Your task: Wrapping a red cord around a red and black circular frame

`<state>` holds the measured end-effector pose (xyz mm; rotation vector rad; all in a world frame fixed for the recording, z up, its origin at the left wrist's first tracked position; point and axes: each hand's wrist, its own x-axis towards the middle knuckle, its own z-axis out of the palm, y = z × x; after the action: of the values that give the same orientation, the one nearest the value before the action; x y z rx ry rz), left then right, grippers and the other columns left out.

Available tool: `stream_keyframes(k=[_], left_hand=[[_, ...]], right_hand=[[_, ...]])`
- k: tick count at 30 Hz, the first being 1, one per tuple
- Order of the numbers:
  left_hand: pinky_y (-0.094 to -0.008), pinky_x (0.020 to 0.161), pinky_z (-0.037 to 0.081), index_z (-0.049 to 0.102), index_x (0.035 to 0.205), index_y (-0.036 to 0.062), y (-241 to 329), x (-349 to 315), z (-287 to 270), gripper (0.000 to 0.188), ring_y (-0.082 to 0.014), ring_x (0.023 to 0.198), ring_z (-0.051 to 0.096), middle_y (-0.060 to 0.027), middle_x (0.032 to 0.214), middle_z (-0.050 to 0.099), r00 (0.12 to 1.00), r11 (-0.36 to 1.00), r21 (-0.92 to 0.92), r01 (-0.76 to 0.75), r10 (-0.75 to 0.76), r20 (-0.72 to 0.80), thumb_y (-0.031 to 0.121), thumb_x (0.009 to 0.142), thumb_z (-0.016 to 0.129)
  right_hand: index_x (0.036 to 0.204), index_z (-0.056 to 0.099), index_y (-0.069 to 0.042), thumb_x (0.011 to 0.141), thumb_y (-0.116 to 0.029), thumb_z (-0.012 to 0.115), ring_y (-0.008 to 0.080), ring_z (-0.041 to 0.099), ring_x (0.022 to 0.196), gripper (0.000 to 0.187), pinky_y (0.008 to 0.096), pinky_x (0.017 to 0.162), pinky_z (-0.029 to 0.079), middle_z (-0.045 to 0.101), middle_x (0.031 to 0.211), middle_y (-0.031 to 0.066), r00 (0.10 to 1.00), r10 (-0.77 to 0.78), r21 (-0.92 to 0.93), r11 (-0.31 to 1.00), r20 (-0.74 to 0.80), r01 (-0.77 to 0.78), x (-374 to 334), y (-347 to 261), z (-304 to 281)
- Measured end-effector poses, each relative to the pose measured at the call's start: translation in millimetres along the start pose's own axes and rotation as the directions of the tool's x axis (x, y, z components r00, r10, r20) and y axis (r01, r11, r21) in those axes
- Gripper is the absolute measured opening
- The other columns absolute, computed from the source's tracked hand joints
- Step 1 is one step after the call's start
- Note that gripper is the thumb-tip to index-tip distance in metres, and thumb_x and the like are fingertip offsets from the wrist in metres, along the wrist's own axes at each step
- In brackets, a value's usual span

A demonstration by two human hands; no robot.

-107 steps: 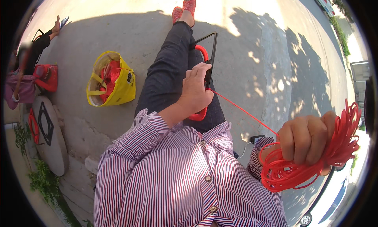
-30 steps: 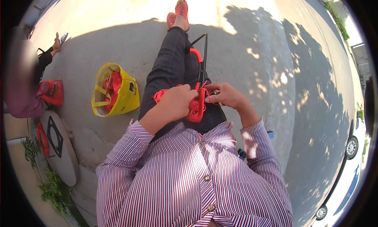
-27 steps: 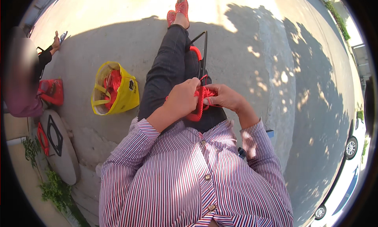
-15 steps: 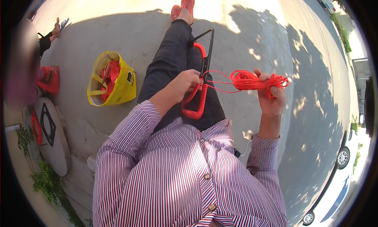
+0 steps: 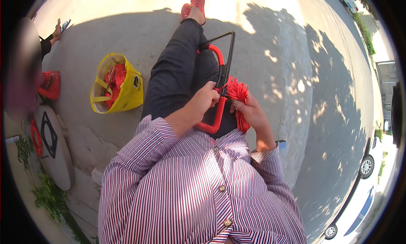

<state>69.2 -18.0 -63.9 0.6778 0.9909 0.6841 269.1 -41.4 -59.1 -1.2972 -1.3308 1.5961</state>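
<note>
Beside frame (image 5: 222, 74), red cord (image 5: 237, 90) in right hand (image 5: 253, 111)

I have both arms bent at the elbow, drawn in toward each other in front of me. My left forearm (image 5: 179, 122) slants forward and to the right, its wrist fairly straight, and my left grip (image 5: 205, 97) is closed, fingers curled, the back of it facing up. My right forearm (image 5: 265, 137) leans forward and a little to the left; my right grip (image 5: 253, 112) is closed too, its thumb (image 5: 239, 105) pointing leftward, most of its fingers hidden from me. My left grip sits slightly farther forward, near the right but apart.
</note>
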Motion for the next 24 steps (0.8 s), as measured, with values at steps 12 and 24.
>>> stream_keyframes(k=[12, 24], left_hand=[[-0.0219, 0.064, 0.035, 0.052, 0.104, -0.0011, 4, -12, 8, 0.030, -0.0096, 0.066, 0.041, 0.0005, 0.076, 0.046, 0.999, 0.999, 0.035, 0.010, -0.012, 0.049, 0.005, 0.075, 0.046], [-0.0237, 0.069, 0.040, 0.051, 0.094, 0.0039, 2, -1, -6, 0.021, -0.0111, 0.071, 0.046, -0.0009, 0.081, 0.049, 0.994, 0.996, -0.049, 0.080, -0.076, 0.075, 0.006, 0.074, 0.045]], right_hand=[[0.105, 0.054, -0.001, 0.084, -0.006, 0.068, 0.0068, 0.044, 0.053, 0.026, 0.0239, 0.044, 0.033, 0.050, 0.068, 0.0014, 0.977, -0.188, 0.648, 0.758, 0.103, 0.077, -60, -101, -20], [0.093, 0.041, -0.003, 0.084, -0.005, 0.063, 0.0077, 0.035, 0.047, 0.025, 0.0244, 0.041, 0.027, 0.042, 0.066, 0.0026, 0.914, -0.401, 0.803, 0.564, 0.064, 0.191, -84, -134, 22]])
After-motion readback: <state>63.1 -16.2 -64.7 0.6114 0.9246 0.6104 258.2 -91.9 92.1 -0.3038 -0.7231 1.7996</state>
